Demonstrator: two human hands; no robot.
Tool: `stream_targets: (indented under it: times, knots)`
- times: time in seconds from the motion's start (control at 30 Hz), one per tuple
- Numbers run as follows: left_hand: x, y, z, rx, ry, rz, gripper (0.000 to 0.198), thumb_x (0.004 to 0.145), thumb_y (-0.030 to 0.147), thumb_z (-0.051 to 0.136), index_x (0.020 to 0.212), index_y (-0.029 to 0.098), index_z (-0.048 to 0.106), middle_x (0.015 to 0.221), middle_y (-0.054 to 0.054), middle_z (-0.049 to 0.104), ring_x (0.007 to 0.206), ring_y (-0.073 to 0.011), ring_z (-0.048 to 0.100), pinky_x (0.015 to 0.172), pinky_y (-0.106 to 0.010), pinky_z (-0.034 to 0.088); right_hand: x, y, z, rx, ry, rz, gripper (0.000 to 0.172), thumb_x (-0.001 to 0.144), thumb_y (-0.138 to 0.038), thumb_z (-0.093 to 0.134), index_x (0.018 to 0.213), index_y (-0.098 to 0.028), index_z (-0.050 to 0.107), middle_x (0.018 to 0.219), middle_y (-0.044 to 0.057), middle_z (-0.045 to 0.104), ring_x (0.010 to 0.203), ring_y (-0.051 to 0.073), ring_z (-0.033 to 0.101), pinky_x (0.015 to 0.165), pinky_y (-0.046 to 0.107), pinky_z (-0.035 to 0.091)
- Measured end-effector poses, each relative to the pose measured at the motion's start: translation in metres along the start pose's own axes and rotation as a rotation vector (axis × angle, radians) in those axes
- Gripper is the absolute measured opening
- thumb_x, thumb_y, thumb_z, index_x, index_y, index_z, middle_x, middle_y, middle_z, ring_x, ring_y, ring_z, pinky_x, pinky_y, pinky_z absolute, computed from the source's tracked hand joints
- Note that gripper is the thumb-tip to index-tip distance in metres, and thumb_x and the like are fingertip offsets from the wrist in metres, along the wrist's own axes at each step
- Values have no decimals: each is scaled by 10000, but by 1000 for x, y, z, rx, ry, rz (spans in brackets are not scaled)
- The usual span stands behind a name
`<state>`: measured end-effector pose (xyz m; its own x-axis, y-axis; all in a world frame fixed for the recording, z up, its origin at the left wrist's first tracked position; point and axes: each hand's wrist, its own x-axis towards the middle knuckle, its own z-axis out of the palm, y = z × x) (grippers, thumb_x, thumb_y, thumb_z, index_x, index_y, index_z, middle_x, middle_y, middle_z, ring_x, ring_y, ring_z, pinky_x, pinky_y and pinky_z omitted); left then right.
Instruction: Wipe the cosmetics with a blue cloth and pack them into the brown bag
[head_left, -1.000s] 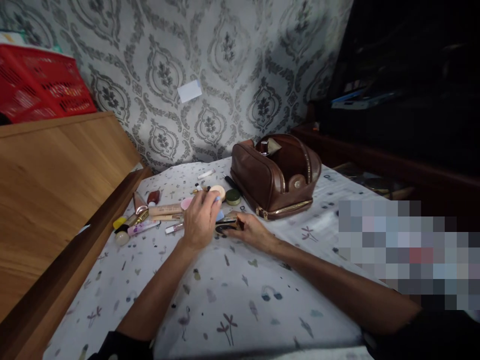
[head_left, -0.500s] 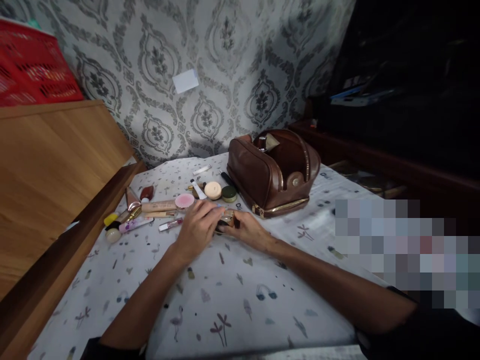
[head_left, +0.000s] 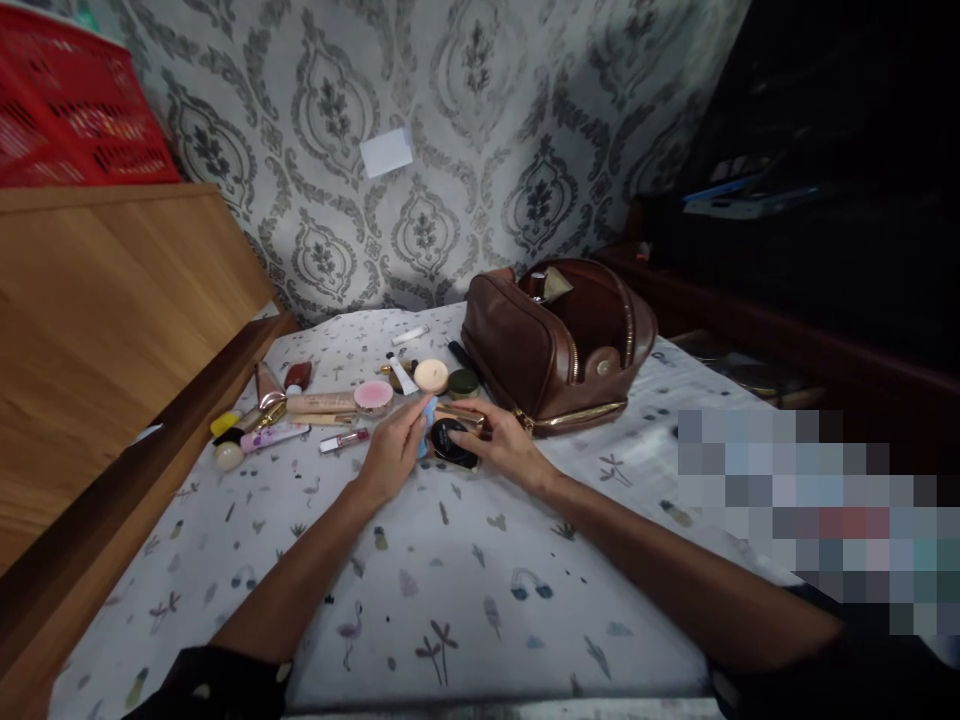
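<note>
My left hand (head_left: 394, 452) pinches a small light-blue sponge (head_left: 427, 422) at its fingertips, right beside a round black compact (head_left: 452, 443). My right hand (head_left: 504, 441) grips that compact from its right side, tilting it up off the patterned sheet (head_left: 465, 580). Just beyond the hands lie a pink round pot (head_left: 373, 395), a cream round pot (head_left: 431, 375) and a dark green pot (head_left: 463, 381).
An open brown leather toiletry bag (head_left: 559, 345) stands behind my right hand. Several tubes and lipsticks (head_left: 270, 425) lie in a row at the left. A wooden board (head_left: 105, 340) borders the left side, with a red crate (head_left: 75, 120) above it. Dark furniture fills the right.
My left hand came back from the cream pot to the compact, then drew aside with the blue sponge. The compact, covered by both hands half a second ago, now shows its dark face.
</note>
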<state>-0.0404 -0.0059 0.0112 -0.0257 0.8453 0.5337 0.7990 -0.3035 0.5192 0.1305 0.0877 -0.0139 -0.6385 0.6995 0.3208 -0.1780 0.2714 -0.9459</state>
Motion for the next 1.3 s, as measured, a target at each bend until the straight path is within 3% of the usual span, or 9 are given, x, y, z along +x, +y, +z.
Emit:
stream_targets:
  times: [0.17,0.37,0.5,0.73,0.87,1.03,1.1,1.2,1.3]
  knots:
    - [-2,-1,0,39,-28,-80,303,992,331,380,1132,168,594,969,-72,704,877,-202,638,791,-310,486,0,-1,-2,85,15,67,427,730,-404,753,1092,-203,650,1032,62,712,941,227,662,859,387,529]
    - [3,-3,-7,-39,-136,-121,328,986,376,364,834,177,576,641,19,516,608,-141,489,614,-256,398,1,-1,-3,215,135,135,511,675,-448,792,1102,-212,640,946,31,710,846,198,658,763,329,527]
    - [3,-6,-9,-217,-162,-178,363,968,454,414,863,166,607,627,25,479,592,-130,454,578,-247,399,1,-4,-2,219,160,130,528,687,-468,775,1135,-234,623,948,28,704,822,195,650,747,326,519]
    - [2,-6,-4,-759,-205,-451,466,867,566,568,1107,167,592,649,38,455,512,-104,444,435,-227,443,1,-9,-1,232,141,113,516,710,-456,755,1145,-244,575,1036,38,671,857,193,629,736,307,501]
    - [6,-4,-13,-628,-91,-378,422,878,536,572,1033,146,623,634,43,448,528,-89,409,478,-204,416,-1,-8,1,73,102,14,373,721,-384,740,1009,-239,553,874,-5,611,774,164,578,693,282,473]
    - [10,3,-23,-328,-110,-221,344,935,448,502,1025,151,648,782,-4,591,696,-134,521,622,-214,431,-7,-9,6,-238,66,-58,248,770,-348,687,733,-223,476,681,-26,501,643,148,487,621,284,436]
    - [10,7,-23,-273,-109,-185,333,949,414,480,1076,152,642,861,-21,629,769,-156,554,680,-229,443,-9,-11,7,-284,59,-75,191,777,-345,683,843,-222,553,790,5,607,728,177,565,693,310,476]
    - [9,14,-17,-254,-89,-149,306,963,383,457,1086,160,626,903,-26,640,815,-168,572,735,-249,445,-10,-13,5,-302,46,-110,332,775,-332,680,1076,-227,586,1028,44,683,911,215,640,823,344,502]
    - [5,16,-7,-203,-91,-126,296,982,379,411,940,163,610,803,-16,605,754,-165,553,715,-265,437,-8,-17,2,-336,80,-130,312,792,-353,657,1067,-216,608,981,46,707,878,213,668,797,331,518]
